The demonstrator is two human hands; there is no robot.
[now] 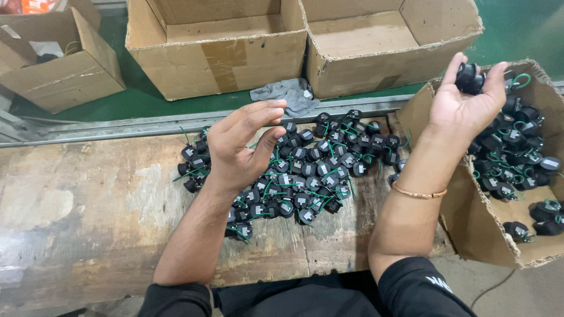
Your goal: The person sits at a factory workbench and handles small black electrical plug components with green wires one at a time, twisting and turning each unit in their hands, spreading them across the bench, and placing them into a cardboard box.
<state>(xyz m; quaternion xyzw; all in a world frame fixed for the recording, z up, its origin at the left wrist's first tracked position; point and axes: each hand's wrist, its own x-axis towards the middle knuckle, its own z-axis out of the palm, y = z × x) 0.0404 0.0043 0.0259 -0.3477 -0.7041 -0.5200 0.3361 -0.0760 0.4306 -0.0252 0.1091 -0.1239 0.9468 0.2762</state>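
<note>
Black sleeves sit closest to the lens, at six o'clock. From them the right hand (467, 100) rises toward two o'clock, palm up, fingertips pinching one small black round part (470, 78) just above the open carton of like parts (470, 217) at three o'clock. Toward ten o'clock the left hand (244, 144) hovers empty, fingers loosely curled, over the pile of black parts with green wires (305, 170) on the worn wooden bench (88, 205). Whether that hand touches the pile, I cannot tell.
</note>
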